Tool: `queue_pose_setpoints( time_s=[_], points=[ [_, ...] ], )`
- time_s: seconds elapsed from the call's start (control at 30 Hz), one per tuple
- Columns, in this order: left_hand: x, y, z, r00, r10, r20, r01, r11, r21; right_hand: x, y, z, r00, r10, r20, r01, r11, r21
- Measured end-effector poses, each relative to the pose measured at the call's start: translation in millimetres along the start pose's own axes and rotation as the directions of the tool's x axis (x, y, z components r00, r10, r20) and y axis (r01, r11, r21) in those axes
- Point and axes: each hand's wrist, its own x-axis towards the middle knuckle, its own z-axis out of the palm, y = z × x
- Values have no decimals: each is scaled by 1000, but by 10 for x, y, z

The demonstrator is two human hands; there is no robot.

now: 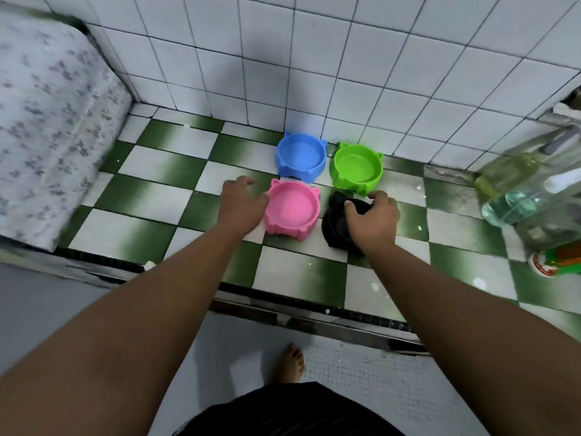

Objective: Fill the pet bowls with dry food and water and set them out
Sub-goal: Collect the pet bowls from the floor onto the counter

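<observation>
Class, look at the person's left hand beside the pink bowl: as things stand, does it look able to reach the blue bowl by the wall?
Probably yes. The left hand rests at the pink bowl, and the blue bowl sits just beyond, with bare floor between hand and bowl. Nothing appears to block the way.

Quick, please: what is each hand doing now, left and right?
Left hand: open, touching the pink bowl.
Right hand: closed on the black bowl.

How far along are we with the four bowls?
Done: four bowls grouped by the wall; blue, green and pink look empty. In hand: left hand at the pink bowl's side, right hand gripping the black bowl. Left: all the filling; bottles wait at right.
</observation>
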Motion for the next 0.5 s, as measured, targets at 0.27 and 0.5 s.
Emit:
queue_pose_setpoints(
  time_s=[0.27, 0.5],
  points=[
    [-557, -782, -1235, 984, -25, -174, 17, 999, -46, -838, -1068, 562, 942, -265, 208, 249, 963, 99],
    [-1418, -1783, -2438, 936, -156, -317, 123, 985, -122, -2094, -1940, 1190, 787, -492, 372, 438, 870, 224]
  ],
)
